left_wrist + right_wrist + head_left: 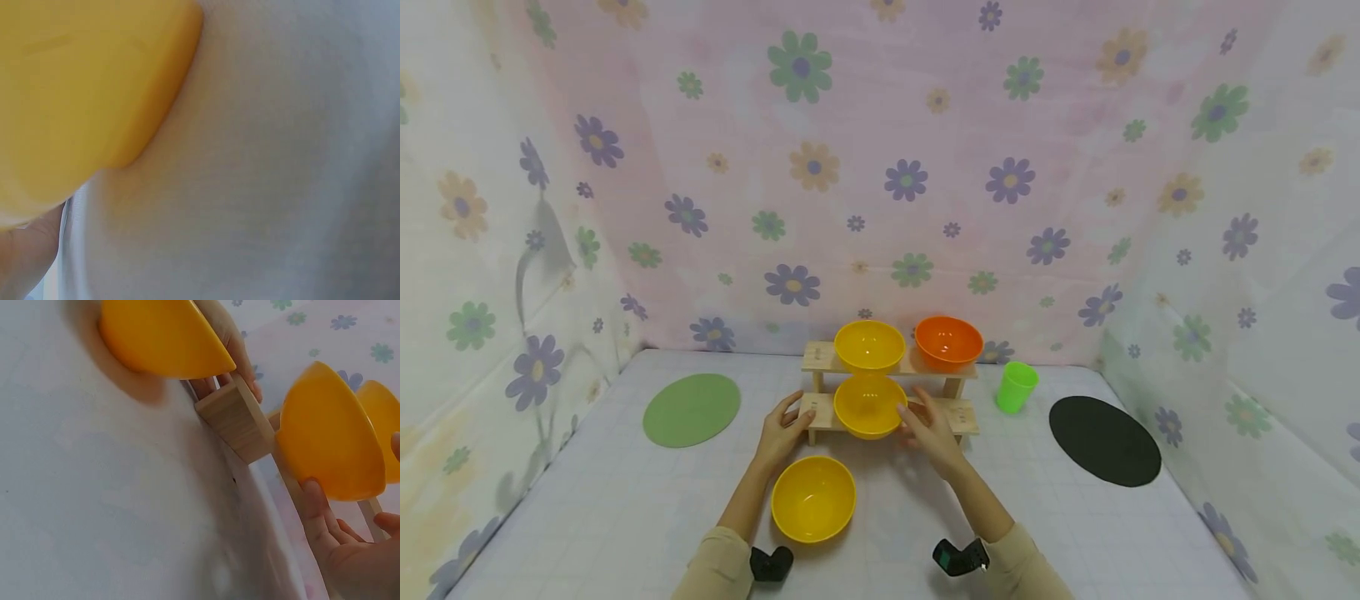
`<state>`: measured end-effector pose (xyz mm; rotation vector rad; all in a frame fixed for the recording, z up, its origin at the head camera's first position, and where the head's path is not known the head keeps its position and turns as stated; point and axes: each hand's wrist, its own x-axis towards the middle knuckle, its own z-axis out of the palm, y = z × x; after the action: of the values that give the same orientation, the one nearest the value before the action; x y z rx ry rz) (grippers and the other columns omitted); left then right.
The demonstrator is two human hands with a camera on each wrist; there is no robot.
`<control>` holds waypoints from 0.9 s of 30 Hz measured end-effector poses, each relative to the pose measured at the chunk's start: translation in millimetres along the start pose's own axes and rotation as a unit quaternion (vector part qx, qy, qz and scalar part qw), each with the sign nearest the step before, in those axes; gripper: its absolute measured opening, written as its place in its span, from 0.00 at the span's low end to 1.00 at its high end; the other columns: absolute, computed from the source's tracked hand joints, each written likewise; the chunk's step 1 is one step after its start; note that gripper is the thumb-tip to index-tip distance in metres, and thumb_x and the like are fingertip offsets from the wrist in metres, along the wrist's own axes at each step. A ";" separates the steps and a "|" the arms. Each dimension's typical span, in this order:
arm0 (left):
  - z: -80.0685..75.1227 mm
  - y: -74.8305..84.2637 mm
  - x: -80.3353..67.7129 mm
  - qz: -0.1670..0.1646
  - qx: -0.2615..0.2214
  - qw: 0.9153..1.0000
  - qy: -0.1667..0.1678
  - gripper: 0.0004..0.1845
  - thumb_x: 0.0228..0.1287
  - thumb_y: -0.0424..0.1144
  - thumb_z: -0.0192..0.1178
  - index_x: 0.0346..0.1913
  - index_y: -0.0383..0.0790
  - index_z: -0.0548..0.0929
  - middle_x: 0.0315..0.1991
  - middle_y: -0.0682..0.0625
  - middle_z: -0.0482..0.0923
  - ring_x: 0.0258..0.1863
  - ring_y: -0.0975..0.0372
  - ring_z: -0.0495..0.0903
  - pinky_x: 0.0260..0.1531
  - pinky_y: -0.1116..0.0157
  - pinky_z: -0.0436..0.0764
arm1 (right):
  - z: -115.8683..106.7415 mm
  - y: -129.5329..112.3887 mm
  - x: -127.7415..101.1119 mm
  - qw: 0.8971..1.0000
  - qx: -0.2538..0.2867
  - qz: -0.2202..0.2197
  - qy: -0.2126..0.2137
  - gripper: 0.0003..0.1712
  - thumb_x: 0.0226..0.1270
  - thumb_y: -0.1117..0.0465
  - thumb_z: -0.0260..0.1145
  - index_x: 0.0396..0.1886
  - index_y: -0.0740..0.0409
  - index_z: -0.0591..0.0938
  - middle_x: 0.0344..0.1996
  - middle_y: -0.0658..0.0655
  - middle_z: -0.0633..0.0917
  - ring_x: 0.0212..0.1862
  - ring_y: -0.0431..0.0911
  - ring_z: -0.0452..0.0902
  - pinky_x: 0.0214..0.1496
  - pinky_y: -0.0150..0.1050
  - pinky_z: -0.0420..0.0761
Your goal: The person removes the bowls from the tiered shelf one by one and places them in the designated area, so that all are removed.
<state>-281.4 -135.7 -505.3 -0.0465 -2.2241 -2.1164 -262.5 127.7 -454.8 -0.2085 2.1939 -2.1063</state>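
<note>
A two-step wooden stand (823,408) is at the back centre. On its upper step sit a yellow bowl (869,346) and an orange bowl (949,342). Another yellow bowl (867,404) rests on the lower step. My left hand (782,433) grips the lower step's left end, thumb over the top; in the right wrist view its fingers show around the wood. My right hand (932,429) is at the lower bowl's right side, its fingers spread and a fingertip against the bowl in the right wrist view. A third yellow bowl (814,500) stands on the table beside my left forearm.
A green cup (1017,387) stands right of the stand. A round green mat (692,410) lies at the left and a black mat (1105,440) at the right. Flowered cloth walls (865,125) enclose the white table (625,517) at the back and sides.
</note>
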 end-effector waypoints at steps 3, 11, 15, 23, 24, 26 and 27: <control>-0.1 8.7 -4.3 0.000 -0.003 1.000 -0.005 0.31 0.66 0.34 0.57 0.68 0.28 0.60 0.58 0.24 0.67 0.57 0.40 0.71 0.54 0.55 0.76 | 1.1 1.2 4.2 1.000 0.002 0.012 -0.008 0.38 0.70 0.54 0.58 0.73 0.60 0.53 0.60 0.73 0.69 0.35 0.51 0.80 0.37 0.44 0.85; 1.1 33.3 -18.7 0.005 0.006 1.000 -0.014 0.30 0.67 0.33 0.55 0.68 0.26 0.59 0.59 0.23 0.66 0.58 0.39 0.70 0.55 0.54 0.75 | 5.2 2.1 6.9 0.997 0.029 0.027 -0.069 0.34 0.74 0.58 0.51 0.74 0.56 0.51 0.59 0.73 0.70 0.33 0.47 0.82 0.46 0.52 0.82; 1.5 33.8 -19.9 0.005 0.007 1.000 -0.013 0.30 0.67 0.33 0.55 0.68 0.26 0.59 0.58 0.23 0.66 0.58 0.39 0.70 0.55 0.55 0.76 | 6.1 1.1 5.5 0.995 0.045 0.022 -0.086 0.33 0.73 0.62 0.48 0.74 0.56 0.50 0.58 0.74 0.70 0.34 0.47 0.83 0.47 0.55 0.80; 0.3 20.3 -11.6 0.006 0.009 1.000 -0.011 0.30 0.66 0.32 0.56 0.67 0.25 0.59 0.58 0.23 0.67 0.57 0.38 0.71 0.52 0.55 0.78 | 2.2 1.3 2.1 0.993 0.076 0.035 -0.078 0.33 0.71 0.65 0.48 0.74 0.55 0.52 0.61 0.75 0.67 0.36 0.47 0.83 0.45 0.48 0.83; 0.0 16.8 -9.5 0.006 0.007 1.000 -0.010 0.30 0.66 0.33 0.56 0.68 0.26 0.60 0.58 0.23 0.67 0.57 0.38 0.71 0.52 0.55 0.77 | 1.3 1.4 1.2 0.993 0.080 0.038 -0.075 0.33 0.71 0.66 0.48 0.74 0.55 0.52 0.61 0.75 0.67 0.36 0.47 0.83 0.45 0.48 0.83; -0.2 9.8 -5.6 0.005 0.003 1.000 -0.009 0.31 0.66 0.34 0.57 0.68 0.27 0.60 0.58 0.23 0.67 0.57 0.39 0.71 0.52 0.55 0.78 | -0.6 1.2 -1.0 0.993 0.085 0.041 -0.069 0.33 0.71 0.67 0.48 0.74 0.55 0.53 0.62 0.76 0.66 0.38 0.48 0.83 0.45 0.47 0.83; -0.4 6.1 -3.6 0.005 0.002 1.000 -0.008 0.31 0.66 0.35 0.58 0.68 0.28 0.60 0.58 0.24 0.67 0.57 0.39 0.72 0.52 0.56 0.78 | -1.7 1.0 -2.3 0.994 0.083 0.039 -0.067 0.33 0.71 0.67 0.48 0.74 0.56 0.53 0.62 0.76 0.65 0.38 0.48 0.83 0.45 0.48 0.83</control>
<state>-277.3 -135.7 -499.5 -0.0752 -2.2313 -2.1146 -260.5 129.9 -455.8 -0.2389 1.9104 -2.1515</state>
